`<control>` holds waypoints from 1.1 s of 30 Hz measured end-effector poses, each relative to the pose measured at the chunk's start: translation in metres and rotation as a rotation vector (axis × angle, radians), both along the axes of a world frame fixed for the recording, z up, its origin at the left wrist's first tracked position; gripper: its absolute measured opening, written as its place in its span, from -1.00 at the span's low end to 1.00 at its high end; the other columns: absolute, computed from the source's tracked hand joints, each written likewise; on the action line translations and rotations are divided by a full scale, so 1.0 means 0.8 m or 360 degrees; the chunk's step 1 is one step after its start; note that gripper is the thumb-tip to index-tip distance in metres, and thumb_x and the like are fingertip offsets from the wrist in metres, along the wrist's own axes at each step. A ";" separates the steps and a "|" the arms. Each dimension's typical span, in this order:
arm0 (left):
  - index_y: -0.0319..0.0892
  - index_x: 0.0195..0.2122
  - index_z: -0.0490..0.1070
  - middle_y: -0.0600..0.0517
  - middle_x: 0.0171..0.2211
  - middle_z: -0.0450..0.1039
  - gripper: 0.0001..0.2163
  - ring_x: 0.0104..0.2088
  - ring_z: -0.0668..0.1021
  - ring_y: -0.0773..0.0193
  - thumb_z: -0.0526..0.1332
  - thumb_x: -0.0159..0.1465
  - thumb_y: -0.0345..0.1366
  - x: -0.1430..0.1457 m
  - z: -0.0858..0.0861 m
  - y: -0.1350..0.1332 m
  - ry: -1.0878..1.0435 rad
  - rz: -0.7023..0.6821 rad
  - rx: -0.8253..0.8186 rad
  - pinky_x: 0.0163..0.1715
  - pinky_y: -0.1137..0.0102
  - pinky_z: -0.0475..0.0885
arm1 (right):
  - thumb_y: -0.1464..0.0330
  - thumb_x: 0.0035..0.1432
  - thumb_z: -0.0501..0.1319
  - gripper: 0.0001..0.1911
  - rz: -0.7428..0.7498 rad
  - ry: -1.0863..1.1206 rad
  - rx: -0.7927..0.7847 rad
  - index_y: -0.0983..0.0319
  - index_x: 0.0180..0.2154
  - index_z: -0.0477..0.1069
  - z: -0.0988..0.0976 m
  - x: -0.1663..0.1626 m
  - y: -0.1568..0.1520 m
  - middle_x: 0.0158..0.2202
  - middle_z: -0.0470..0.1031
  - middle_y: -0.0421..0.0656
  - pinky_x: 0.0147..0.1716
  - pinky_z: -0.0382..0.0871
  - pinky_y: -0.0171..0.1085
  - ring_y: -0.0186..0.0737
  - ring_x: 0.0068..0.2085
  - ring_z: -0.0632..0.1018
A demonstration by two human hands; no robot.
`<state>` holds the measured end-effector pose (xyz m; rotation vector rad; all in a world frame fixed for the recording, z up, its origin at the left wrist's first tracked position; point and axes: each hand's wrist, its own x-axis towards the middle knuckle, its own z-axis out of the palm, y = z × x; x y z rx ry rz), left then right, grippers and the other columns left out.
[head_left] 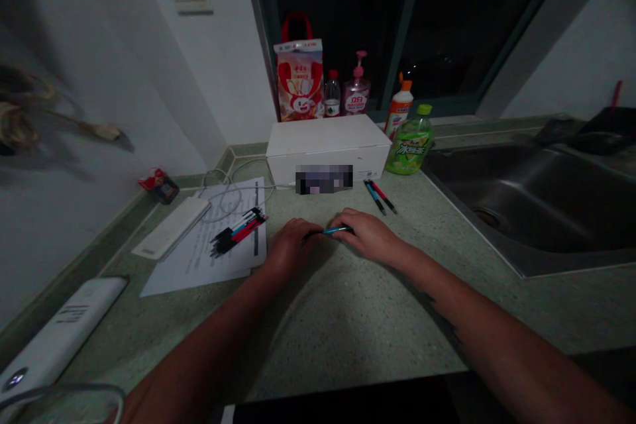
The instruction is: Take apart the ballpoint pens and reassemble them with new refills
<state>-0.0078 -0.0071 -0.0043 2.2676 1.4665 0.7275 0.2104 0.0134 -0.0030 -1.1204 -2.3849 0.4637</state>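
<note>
Both my hands rest low over the green speckled counter [348, 305], close together. My left hand [291, 245] and my right hand [365, 235] each pinch one end of a blue pen [334, 231] held level between them. To the left, a bundle of several black, red and blue pens [237, 230] lies on a sheet of paper [218, 245]. Two more pens [380, 197], one blue and one red, lie behind my right hand near a white box [328, 146].
A steel sink [536, 199] fills the right side. Bottles [410, 139] and a red-and-white bag [299, 83] stand at the dark window. A white power bank [171, 226] with cable, a second white device [59, 331] and a small red object [159, 184] lie left.
</note>
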 end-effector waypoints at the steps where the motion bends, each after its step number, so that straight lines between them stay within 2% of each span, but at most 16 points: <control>1: -0.14 -0.13 0.58 -0.02 -0.22 0.57 -0.81 -0.15 0.53 0.16 0.20 0.33 -0.29 0.000 0.000 0.000 0.0012 -0.0002 -0.0004 -0.13 0.31 0.40 | 0.43 0.31 0.31 -0.91 -0.0014 0.0020 0.0003 0.22 -0.14 0.50 0.000 0.000 -0.001 -0.17 0.50 -0.14 -0.17 0.34 -0.30 -0.22 -0.14 0.52; 4: -0.15 -0.11 0.58 -0.04 -0.19 0.56 -0.79 -0.12 0.52 0.16 0.17 0.34 -0.30 0.000 -0.003 0.002 0.0003 -0.0042 0.0039 -0.09 0.30 0.40 | 0.43 0.28 0.34 -0.87 -0.0059 0.0006 -0.0056 0.20 -0.12 0.50 0.000 -0.003 -0.002 -0.17 0.53 -0.16 -0.19 0.34 -0.30 -0.22 -0.16 0.53; 6: -0.15 -0.09 0.57 -0.05 -0.18 0.54 -0.78 -0.11 0.51 0.17 0.15 0.35 -0.31 -0.001 -0.005 0.003 -0.0023 -0.0064 0.0076 -0.07 0.31 0.40 | 0.38 0.37 0.26 -0.93 -0.0045 -0.0046 -0.0115 0.19 -0.14 0.53 0.001 -0.005 -0.003 -0.19 0.54 -0.16 -0.19 0.34 -0.29 -0.21 -0.17 0.55; 8: -0.15 -0.10 0.57 -0.04 -0.20 0.54 -0.78 -0.12 0.51 0.17 0.15 0.35 -0.31 -0.001 -0.005 0.003 -0.0038 -0.0064 0.0098 -0.08 0.31 0.40 | 0.37 0.42 0.19 -0.85 -0.0022 -0.0069 -0.0122 0.20 -0.18 0.54 0.001 -0.005 -0.004 -0.21 0.54 -0.15 -0.18 0.34 -0.28 -0.21 -0.18 0.55; 11: -0.16 -0.12 0.57 -0.05 -0.21 0.53 -0.80 -0.14 0.51 0.17 0.16 0.34 -0.32 0.000 -0.004 0.002 -0.0038 -0.0047 0.0099 -0.12 0.33 0.40 | 0.42 0.36 0.26 -0.93 -0.0018 0.0009 -0.0024 0.23 -0.15 0.52 0.002 -0.004 -0.005 -0.18 0.51 -0.12 -0.16 0.34 -0.30 -0.20 -0.14 0.53; 14: -0.18 -0.12 0.57 -0.06 -0.21 0.52 -0.80 -0.14 0.52 0.17 0.16 0.35 -0.32 0.002 -0.004 0.000 -0.0052 -0.0041 0.0115 -0.13 0.33 0.40 | 0.41 0.32 0.31 -0.88 -0.0050 0.0041 -0.0039 0.21 -0.10 0.50 0.003 -0.004 -0.006 -0.14 0.52 -0.13 -0.16 0.34 -0.30 -0.19 -0.12 0.53; 16: -0.17 -0.11 0.57 -0.06 -0.21 0.53 -0.79 -0.14 0.52 0.18 0.16 0.35 -0.31 0.002 -0.004 0.000 -0.0062 -0.0051 0.0130 -0.11 0.33 0.40 | 0.37 0.40 0.23 -0.90 -0.0072 -0.0021 -0.0142 0.19 -0.13 0.53 0.004 -0.005 -0.006 -0.18 0.54 -0.16 -0.20 0.34 -0.30 -0.20 -0.18 0.55; 18: -0.16 -0.10 0.57 -0.05 -0.20 0.53 -0.79 -0.14 0.52 0.18 0.16 0.36 -0.30 0.001 -0.004 0.000 -0.0055 -0.0055 0.0125 -0.10 0.34 0.40 | 0.37 0.45 0.16 -0.82 -0.0082 -0.0057 -0.0181 0.19 -0.19 0.54 0.004 -0.006 -0.006 -0.22 0.54 -0.16 -0.22 0.33 -0.30 -0.21 -0.21 0.55; 21: -0.15 -0.11 0.58 -0.04 -0.21 0.54 -0.79 -0.16 0.52 0.18 0.17 0.35 -0.29 0.002 -0.004 0.000 -0.0025 -0.0044 0.0107 -0.13 0.35 0.40 | 0.42 0.34 0.28 -0.97 -0.0085 0.0016 -0.0061 0.24 -0.19 0.52 0.004 -0.006 -0.006 -0.20 0.52 -0.14 -0.19 0.33 -0.30 -0.20 -0.17 0.53; 24: -0.17 -0.12 0.58 -0.04 -0.22 0.54 -0.79 -0.17 0.52 0.18 0.16 0.35 -0.32 0.002 -0.005 0.000 -0.0034 -0.0049 0.0111 -0.15 0.34 0.40 | 0.44 0.26 0.37 -0.86 -0.0095 0.0085 -0.0013 0.24 -0.13 0.51 0.003 -0.006 -0.006 -0.16 0.51 -0.12 -0.16 0.34 -0.29 -0.18 -0.13 0.53; 27: -0.15 -0.12 0.58 -0.04 -0.22 0.55 -0.80 -0.17 0.52 0.18 0.17 0.34 -0.32 0.001 -0.006 0.001 -0.0065 -0.0039 0.0125 -0.14 0.34 0.41 | 0.40 0.39 0.24 -0.91 -0.0069 0.0031 -0.0097 0.21 -0.12 0.53 0.002 -0.007 -0.005 -0.17 0.54 -0.13 -0.14 0.35 -0.26 -0.18 -0.14 0.54; 29: -0.15 -0.14 0.59 -0.04 -0.23 0.55 -0.81 -0.18 0.52 0.18 0.19 0.33 -0.33 0.001 -0.008 0.001 -0.0071 -0.0031 0.0138 -0.16 0.33 0.42 | 0.41 0.40 0.22 -0.89 -0.0058 -0.0007 -0.0097 0.22 -0.16 0.54 0.002 -0.008 -0.004 -0.19 0.54 -0.13 -0.13 0.35 -0.26 -0.18 -0.15 0.54; 31: -0.16 -0.15 0.58 -0.04 -0.24 0.54 -0.83 -0.19 0.52 0.18 0.20 0.32 -0.34 0.001 -0.009 0.001 -0.0079 -0.0037 0.0157 -0.18 0.34 0.42 | 0.45 0.33 0.30 -0.95 -0.0073 0.0000 -0.0032 0.24 -0.17 0.53 0.001 -0.008 -0.004 -0.21 0.52 -0.12 -0.13 0.35 -0.27 -0.17 -0.13 0.52; 33: -0.16 -0.15 0.58 -0.03 -0.25 0.54 -0.83 -0.19 0.53 0.19 0.21 0.31 -0.36 0.002 -0.010 0.000 -0.0094 -0.0054 0.0176 -0.19 0.34 0.42 | 0.47 0.26 0.36 -0.87 -0.0093 0.0027 0.0011 0.24 -0.14 0.51 0.000 -0.008 -0.004 -0.19 0.51 -0.12 -0.13 0.35 -0.26 -0.16 -0.11 0.52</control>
